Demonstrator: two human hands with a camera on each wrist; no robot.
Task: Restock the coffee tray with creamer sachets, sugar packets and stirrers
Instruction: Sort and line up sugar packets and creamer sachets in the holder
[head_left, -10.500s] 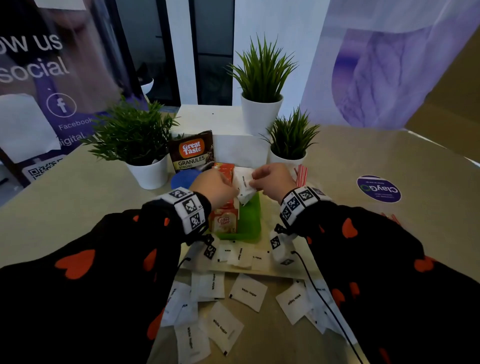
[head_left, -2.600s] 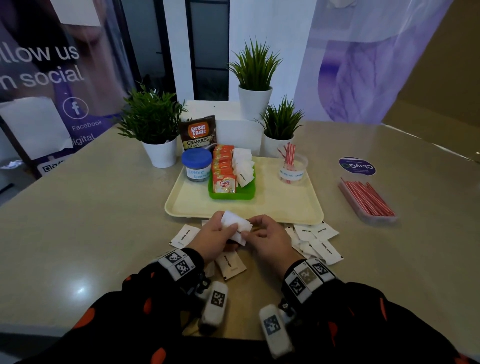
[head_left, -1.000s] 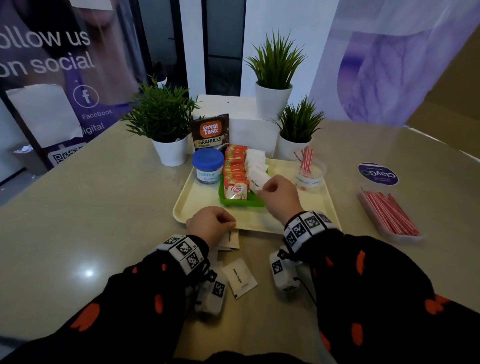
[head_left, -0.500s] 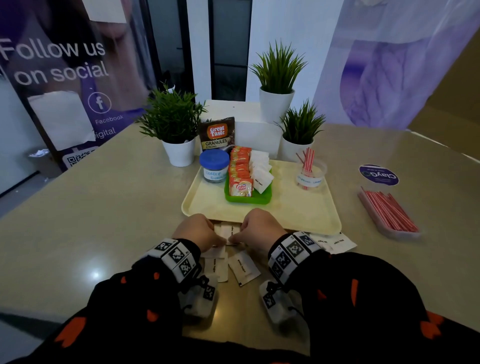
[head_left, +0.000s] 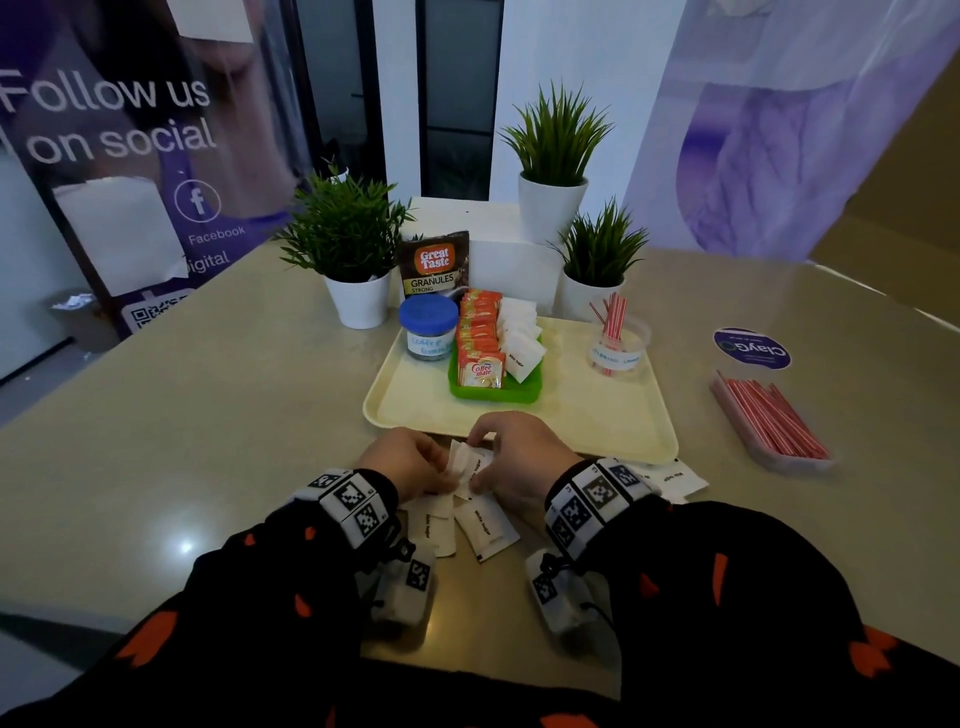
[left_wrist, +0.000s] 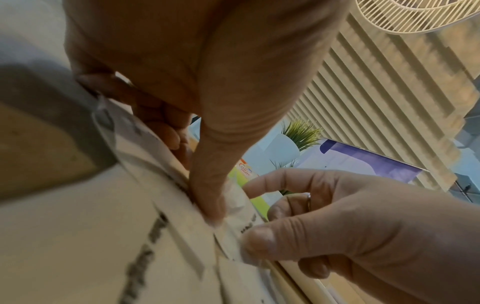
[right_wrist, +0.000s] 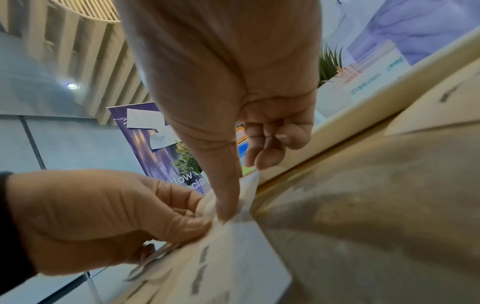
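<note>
Both hands meet on the table just in front of the cream tray (head_left: 597, 431). My left hand (head_left: 410, 462) and right hand (head_left: 511, 454) pinch white sugar packets (head_left: 467, 462) between thumb and fingers; the wrist views show the packets (left_wrist: 233, 205) (right_wrist: 233, 197) held between both thumbs. More white sugar packets (head_left: 485, 525) lie loose under my wrists. On the tray a green bin (head_left: 496, 389) holds orange creamer sachets (head_left: 480, 343) on its left and white sugar packets (head_left: 519, 338) on its right. A clear cup (head_left: 615, 348) holds a few red-striped stirrers.
A blue-lidded jar (head_left: 428, 327) stands on the tray's left, a coffee granules pouch (head_left: 435, 267) behind it. Three potted plants (head_left: 348, 244) line the back. A shallow box of red stirrers (head_left: 769, 421) lies at the right. More sugar packets (head_left: 670, 478) lie by my right wrist.
My right hand came back from the green bin to the table in front of the tray. Both hands have since gathered sugar packets and raised them slightly off the table.
</note>
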